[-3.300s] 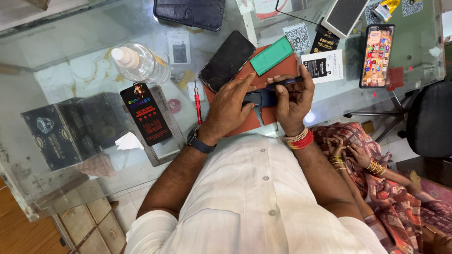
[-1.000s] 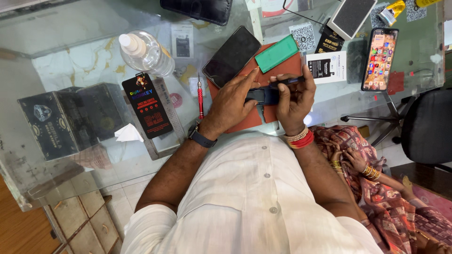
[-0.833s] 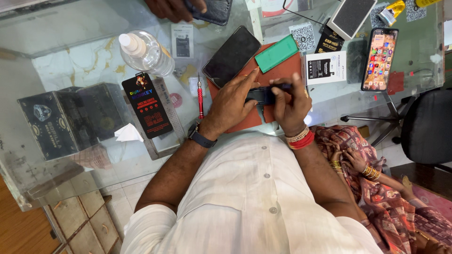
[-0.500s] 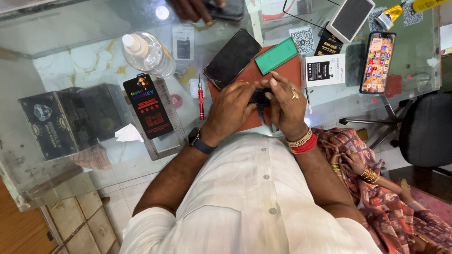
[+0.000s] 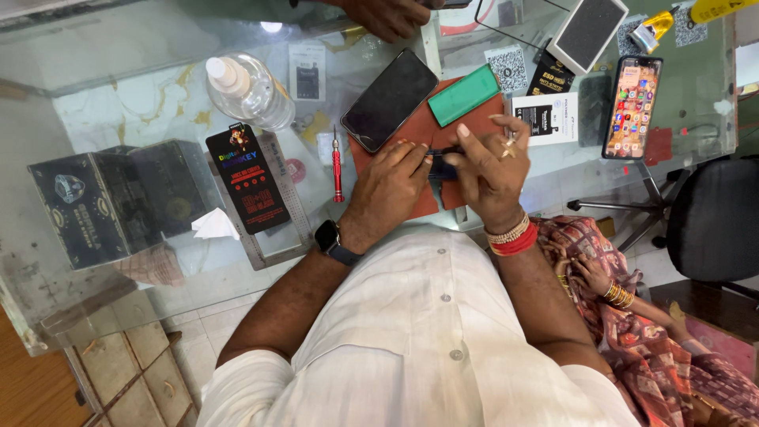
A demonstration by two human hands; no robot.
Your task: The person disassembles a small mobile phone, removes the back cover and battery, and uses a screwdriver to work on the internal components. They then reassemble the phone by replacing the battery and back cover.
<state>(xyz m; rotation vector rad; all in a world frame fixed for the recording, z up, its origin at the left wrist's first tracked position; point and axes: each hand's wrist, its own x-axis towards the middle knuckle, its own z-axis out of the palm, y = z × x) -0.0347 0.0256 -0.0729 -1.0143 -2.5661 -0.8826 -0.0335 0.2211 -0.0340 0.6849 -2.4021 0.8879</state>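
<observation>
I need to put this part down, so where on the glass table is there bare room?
Bare glass lies at the far left, beyond the clear bottle and the black box. It is crowded around the brown mat, where the left hand and right hand work beside a dark phone and red screwdriver.

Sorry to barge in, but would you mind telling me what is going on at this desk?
A person at a glass desk works with both hands on a small dark device over a reddish mat. The left hand and right hand grip it together. A dark phone, a green case and a red screwdriver lie close by. Another person's hand rests at the far edge.
</observation>
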